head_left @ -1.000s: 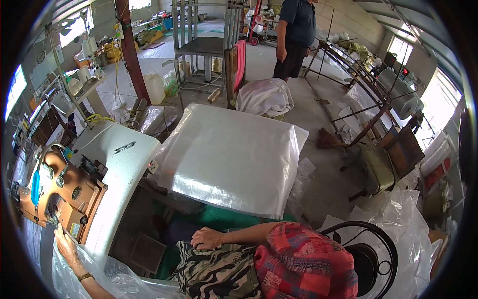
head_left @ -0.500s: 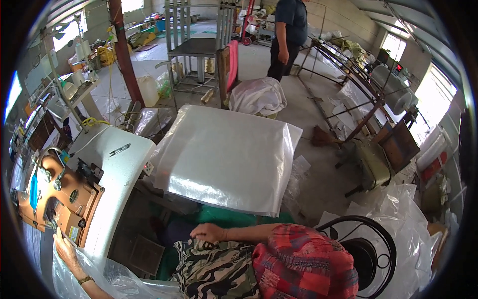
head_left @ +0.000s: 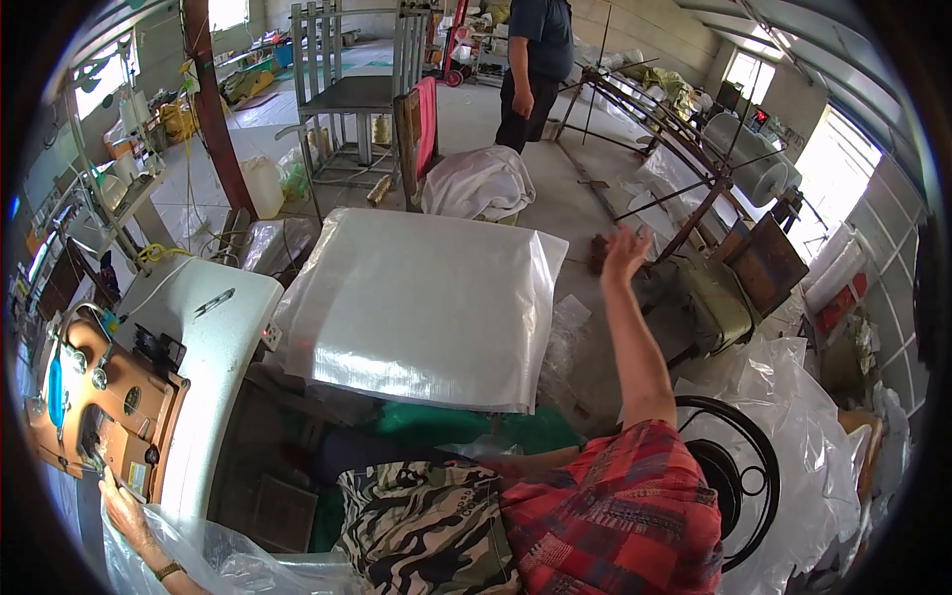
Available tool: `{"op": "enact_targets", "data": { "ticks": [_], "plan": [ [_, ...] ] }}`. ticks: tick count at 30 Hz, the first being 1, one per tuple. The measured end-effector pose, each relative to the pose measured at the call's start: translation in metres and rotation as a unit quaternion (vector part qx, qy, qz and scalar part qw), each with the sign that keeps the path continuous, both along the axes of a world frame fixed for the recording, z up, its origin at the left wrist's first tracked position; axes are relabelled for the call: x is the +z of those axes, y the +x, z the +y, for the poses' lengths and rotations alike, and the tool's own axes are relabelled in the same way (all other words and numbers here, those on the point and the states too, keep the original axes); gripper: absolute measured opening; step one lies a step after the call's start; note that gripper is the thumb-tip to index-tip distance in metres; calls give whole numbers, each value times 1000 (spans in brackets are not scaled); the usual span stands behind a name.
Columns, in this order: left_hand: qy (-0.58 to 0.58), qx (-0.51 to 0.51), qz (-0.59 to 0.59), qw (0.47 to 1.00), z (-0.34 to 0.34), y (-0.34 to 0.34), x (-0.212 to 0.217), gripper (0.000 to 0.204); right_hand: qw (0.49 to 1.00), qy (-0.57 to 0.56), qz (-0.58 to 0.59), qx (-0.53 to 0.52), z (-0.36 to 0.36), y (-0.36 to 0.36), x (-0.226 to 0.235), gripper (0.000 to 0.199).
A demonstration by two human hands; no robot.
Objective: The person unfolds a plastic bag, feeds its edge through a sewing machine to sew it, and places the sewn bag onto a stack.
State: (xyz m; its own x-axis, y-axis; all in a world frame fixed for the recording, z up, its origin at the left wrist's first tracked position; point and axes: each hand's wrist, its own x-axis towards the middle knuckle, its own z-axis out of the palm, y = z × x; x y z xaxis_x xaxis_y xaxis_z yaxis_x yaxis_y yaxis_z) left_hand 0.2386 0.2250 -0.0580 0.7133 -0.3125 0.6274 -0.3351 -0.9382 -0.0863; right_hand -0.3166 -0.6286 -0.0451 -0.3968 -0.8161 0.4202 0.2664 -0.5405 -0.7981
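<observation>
My left hand (head_left: 127,514) is at the lower left, with its fingertips beside the needle area of a tan industrial sewing machine (head_left: 124,421). Its fingers are closed on clear plastic film (head_left: 213,543), which hangs from the machine's edge toward my lap. My right arm, in a red plaid sleeve, reaches out to the right. The right hand (head_left: 625,253) is raised with spread fingers and holds nothing. Left of it, a stack of whitish translucent plastic sheets (head_left: 426,307) lies in front of me, apart from the hand.
The machine stands on a white table (head_left: 233,317) bearing a pair of thread snips (head_left: 213,302). A green padded chair (head_left: 709,307) and crumpled clear plastic (head_left: 793,436) are at the right. Beyond the stack are a white cloth bundle (head_left: 481,183) and a standing person (head_left: 535,69).
My right hand has lifted from above my lap and swung out to the right, its fingers now spread. The left hand stays by the machine. The view has shifted slightly.
</observation>
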Motion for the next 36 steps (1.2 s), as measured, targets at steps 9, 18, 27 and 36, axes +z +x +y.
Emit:
{"op": "enact_targets", "data": {
  "ticks": [9, 18, 27, 36],
  "plan": [
    [-17, 4, 80, 997, -23, -2, 9, 42, 832, 270, 400, -273, -106, -145, 38, 76],
    [-40, -17, 70, 997, -10, -12, 15, 40, 881, 203, 381, -194, -104, -141, 43, 80],
    [-4, -30, -8, 1000, 9, -12, 18, 41, 821, 205, 532, -42, -113, -73, -75, 40],
    [-43, -4, 63, 997, -18, -35, 32, 40, 688, 267, 657, 155, 30, 46, -229, 74]
  ]
}}
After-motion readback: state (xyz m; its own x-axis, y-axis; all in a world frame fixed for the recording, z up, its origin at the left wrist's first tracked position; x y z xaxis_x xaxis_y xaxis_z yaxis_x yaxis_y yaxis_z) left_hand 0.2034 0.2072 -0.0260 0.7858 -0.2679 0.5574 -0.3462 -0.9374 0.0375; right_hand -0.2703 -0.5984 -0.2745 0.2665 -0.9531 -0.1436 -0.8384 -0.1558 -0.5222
